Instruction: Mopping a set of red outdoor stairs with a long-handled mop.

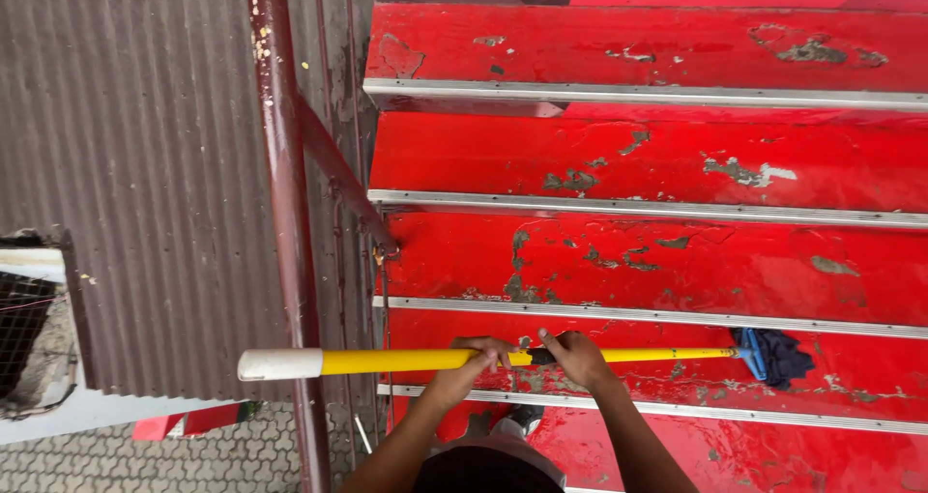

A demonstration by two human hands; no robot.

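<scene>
Both hands grip a long yellow mop pole that lies almost level across the lower part of the view. The left hand is clenched around the pole, its fingers curled over the top of the shaft, and the right hand sits just beside it, also wrapped tight around the pole, with its fingers bent over a short dark collar on the shaft. The two hands nearly touch, thumb side to thumb side. Away from the left fingers the pole runs out past a dark red steel post and ends in a white cap, which hangs over open space beyond the stairs. Away from the right fingers the yellow shaft reaches on to a blue clamp holding a dark mop cloth, which rests on a red step well apart from the hands. The steps are painted red with the paint flaked off in grey patches, and each has a pale metal nosing strip along its front edge; one such strip passes just above the fingers and another just below the wrists. A slanted red rail meets the post above the left fingers. Beyond the post lies a brown corrugated roof, and below it a patch of grey paving blocks. Between the forearms a shoe shows on the step beneath.
</scene>
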